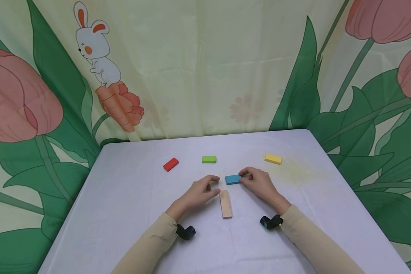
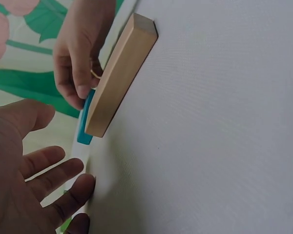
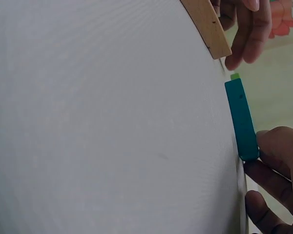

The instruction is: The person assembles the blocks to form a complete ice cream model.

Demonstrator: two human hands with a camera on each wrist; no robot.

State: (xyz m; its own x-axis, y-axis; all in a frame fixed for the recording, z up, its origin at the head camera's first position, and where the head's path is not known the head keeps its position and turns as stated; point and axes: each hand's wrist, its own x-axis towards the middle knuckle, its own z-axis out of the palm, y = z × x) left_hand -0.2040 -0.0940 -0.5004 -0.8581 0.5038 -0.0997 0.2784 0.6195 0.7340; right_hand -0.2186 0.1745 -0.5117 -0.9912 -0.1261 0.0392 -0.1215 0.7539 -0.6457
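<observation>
A blue block (image 1: 231, 179) lies on the white-covered table, and my right hand (image 1: 259, 184) pinches its right end between thumb and fingers. The right wrist view has the thumb on one side of the blue block (image 3: 241, 117) and a fingertip at its near end. My left hand (image 1: 199, 193) holds nothing; its fingers are spread and relaxed, left of the blue block. Just below the left fingertips sits a plain wooden block (image 1: 225, 205), lengthwise toward me. In the left wrist view this wooden block (image 2: 121, 75) partly covers the blue one.
Farther back on the table (image 1: 123, 213) lie a red block (image 1: 171, 164), a green block (image 1: 209, 159) and a yellow block (image 1: 273, 158). Behind the table hangs a curtain (image 1: 198, 76) printed with tulips and a rabbit. A small black camera is strapped to each wrist.
</observation>
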